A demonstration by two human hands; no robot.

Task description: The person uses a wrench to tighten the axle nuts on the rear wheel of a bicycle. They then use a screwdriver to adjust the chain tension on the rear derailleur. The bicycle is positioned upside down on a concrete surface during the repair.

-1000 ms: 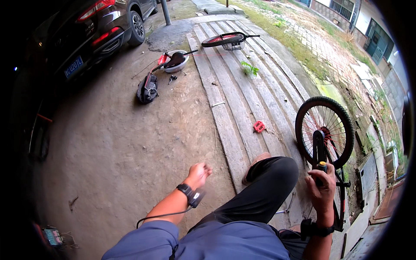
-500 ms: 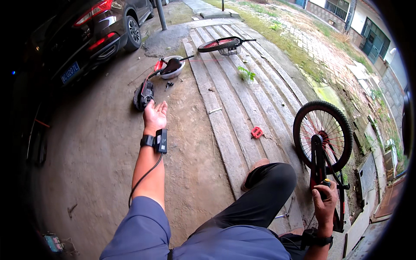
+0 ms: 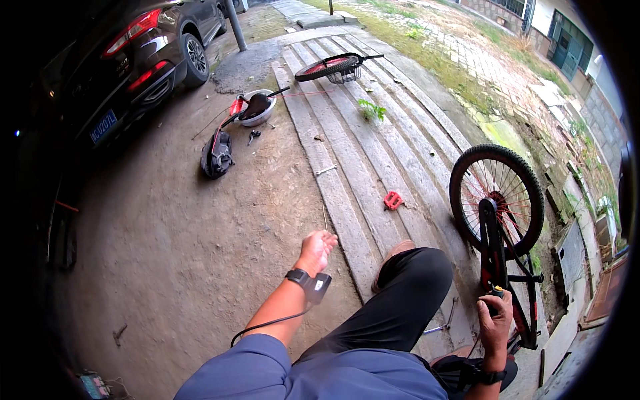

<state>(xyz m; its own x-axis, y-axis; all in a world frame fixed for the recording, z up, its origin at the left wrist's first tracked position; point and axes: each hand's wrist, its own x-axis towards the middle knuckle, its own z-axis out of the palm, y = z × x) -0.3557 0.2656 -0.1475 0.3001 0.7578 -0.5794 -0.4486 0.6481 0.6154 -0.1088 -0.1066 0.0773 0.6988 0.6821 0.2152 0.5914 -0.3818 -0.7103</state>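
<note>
My left hand hangs over the bare ground left of my knee, its fingers curled in; whatever they hold, if anything, is hidden. My right hand is closed round a screwdriver with a dark handle and yellow end. It is beside the bicycle's black frame, which is joined to a spoked rear wheel with a knobbly tyre. A red pedal lies on the stone slabs ahead of my knee. Wrenches lie between my leg and the frame.
A black bag sits on the ground ahead left, near a white basin with a saddle over it. A spanner lies on the slabs. Farther off are a wheel with a basket, a plant and a parked car.
My left hand has drawn back from the black bag toward my knee, its fingers going from spread to curled. My right hand keeps the screwdriver and has shifted slightly down and left.
</note>
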